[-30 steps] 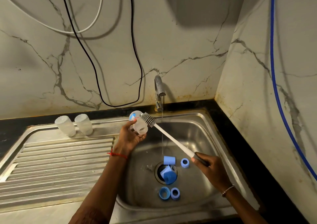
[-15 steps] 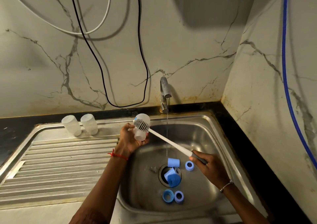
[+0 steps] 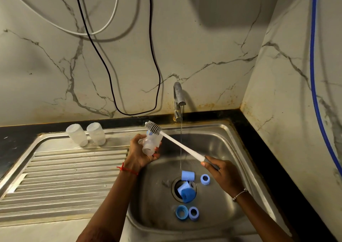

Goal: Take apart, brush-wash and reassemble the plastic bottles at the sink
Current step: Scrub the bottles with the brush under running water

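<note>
Both hands are busy as I watch the feed. The left hand (image 3: 142, 155) curls round a clear plastic bottle body (image 3: 150, 144), its open mouth turned toward the camera. The right hand (image 3: 220, 175) grips the grey end of a long white bottle brush (image 3: 177, 143). The brush's bristle head lies across the far end of that bottle, just above the left fingers.

Under both hands I see the stainless steel sink (image 3: 238, 149). Its ribbed steel drainboard (image 3: 64, 177) spreads out to the left of the left hand, and a black counter (image 3: 259, 143) runs along beyond the right hand. A black cable (image 3: 111, 75) loops down the marble wall far beyond the left hand.

A grey metal tap (image 3: 178, 97) stands beyond the gap between the hands. Its thin stream of water (image 3: 181, 138) falls between them, clear of the held bottle.

Beyond and left of the left hand, two more clear bottle bodies (image 3: 76, 135) (image 3: 96, 133) stand upside down at the far edge of the drainboard, just beside each other.

On the basin floor below the right hand lies a pale blue plastic sleeve (image 3: 187, 175), with a small blue ring (image 3: 205, 179) near it. A blue plastic cup (image 3: 187, 193) lies tilted in the drain hole. Nearer me, a blue screw collar (image 3: 181, 212) and another blue ring (image 3: 193, 213) sit side by side.

A red thread (image 3: 127, 169) circles the left wrist.
</note>
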